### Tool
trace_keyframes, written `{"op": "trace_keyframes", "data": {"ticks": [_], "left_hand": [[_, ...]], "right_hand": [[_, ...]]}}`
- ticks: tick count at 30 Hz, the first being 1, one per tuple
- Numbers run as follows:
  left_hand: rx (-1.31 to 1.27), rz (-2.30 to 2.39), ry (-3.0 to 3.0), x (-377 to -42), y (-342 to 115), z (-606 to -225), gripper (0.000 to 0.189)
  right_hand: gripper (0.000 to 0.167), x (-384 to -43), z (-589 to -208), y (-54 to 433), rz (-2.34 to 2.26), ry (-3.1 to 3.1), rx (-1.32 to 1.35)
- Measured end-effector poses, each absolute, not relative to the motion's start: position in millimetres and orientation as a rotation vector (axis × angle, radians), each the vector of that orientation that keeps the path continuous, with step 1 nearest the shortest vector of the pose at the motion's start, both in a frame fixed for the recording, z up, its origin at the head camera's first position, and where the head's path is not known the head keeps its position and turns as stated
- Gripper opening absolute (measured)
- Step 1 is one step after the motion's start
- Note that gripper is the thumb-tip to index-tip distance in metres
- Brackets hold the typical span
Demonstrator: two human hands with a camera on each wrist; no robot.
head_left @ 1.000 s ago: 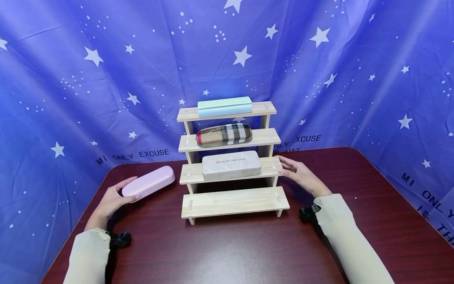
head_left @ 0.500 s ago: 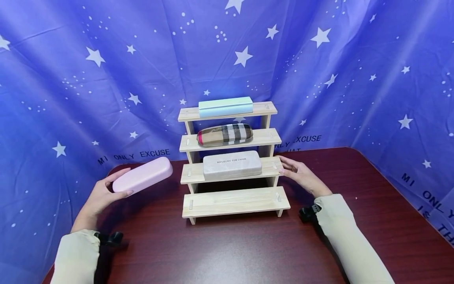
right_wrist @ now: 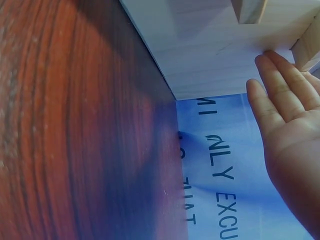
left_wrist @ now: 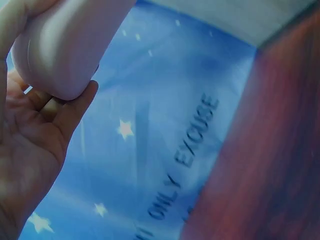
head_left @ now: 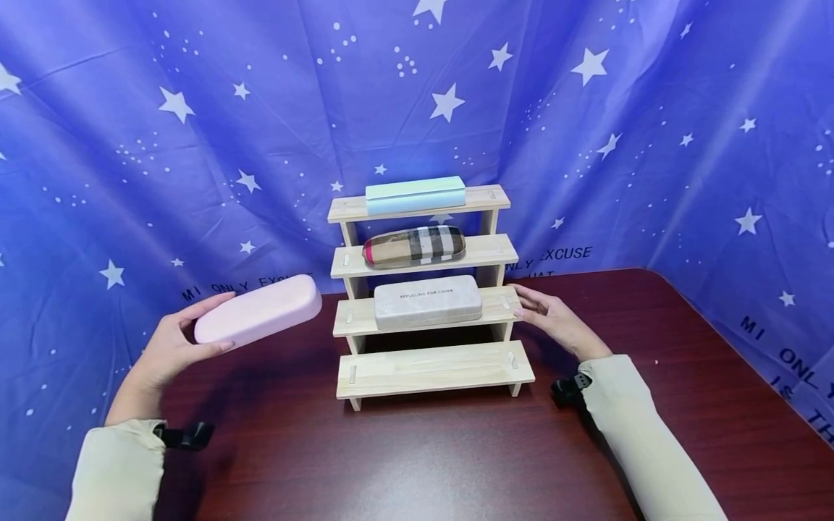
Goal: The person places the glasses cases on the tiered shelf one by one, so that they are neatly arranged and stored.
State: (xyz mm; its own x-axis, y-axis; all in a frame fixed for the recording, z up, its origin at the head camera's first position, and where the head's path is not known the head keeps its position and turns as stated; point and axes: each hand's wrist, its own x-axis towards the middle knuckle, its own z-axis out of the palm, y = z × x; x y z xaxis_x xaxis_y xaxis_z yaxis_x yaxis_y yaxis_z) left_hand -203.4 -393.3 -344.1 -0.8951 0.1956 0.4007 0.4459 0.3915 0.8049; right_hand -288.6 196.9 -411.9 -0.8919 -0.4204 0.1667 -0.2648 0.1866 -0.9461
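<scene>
My left hand (head_left: 171,346) grips a pale pink glasses case (head_left: 257,311) across its left end and holds it above the table, left of a wooden step shelf (head_left: 433,370). The left wrist view has the pink case's rounded end between thumb and fingers. My right hand (head_left: 554,324) is at the shelf's right side; in the right wrist view its fairly straight fingers (right_wrist: 280,92) touch the wooden side panel. On the shelf, from the top tier down, lie a light blue case (head_left: 415,195), a plaid case (head_left: 414,247) and a grey lettered case (head_left: 427,302).
The lowest tier, bare wood, stands just above the dark red-brown table (head_left: 404,463). A blue starred cloth (head_left: 260,108) hangs behind and along both sides. Each wrist wears a small black camera, such as the left wrist camera (head_left: 189,436).
My left hand has raised the pink case from low beside the shelf and drawn it slightly left and nearer. The right hand has stayed at the shelf's side.
</scene>
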Motion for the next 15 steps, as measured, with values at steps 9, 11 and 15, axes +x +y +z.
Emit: {"op": "trace_keyframes", "data": {"ticks": [9,11,15], "left_hand": [[-0.819,-1.446,-2.377,-199.7,-355.9,-316.4,0.075],[-0.877,-1.402,-2.371,-199.4,-345.4,-312.8,0.076],[-0.954,-1.332,-2.388,-198.0,-325.9,-308.3,0.077]], "right_hand": [[0.062,-287.7,-411.0,197.2,-1.791,2.332,-0.668],[0.062,-287.9,-411.0,197.1,-1.793,2.333,-0.666],[0.061,-287.9,-410.9,196.5,-1.798,2.328,-0.662]]}}
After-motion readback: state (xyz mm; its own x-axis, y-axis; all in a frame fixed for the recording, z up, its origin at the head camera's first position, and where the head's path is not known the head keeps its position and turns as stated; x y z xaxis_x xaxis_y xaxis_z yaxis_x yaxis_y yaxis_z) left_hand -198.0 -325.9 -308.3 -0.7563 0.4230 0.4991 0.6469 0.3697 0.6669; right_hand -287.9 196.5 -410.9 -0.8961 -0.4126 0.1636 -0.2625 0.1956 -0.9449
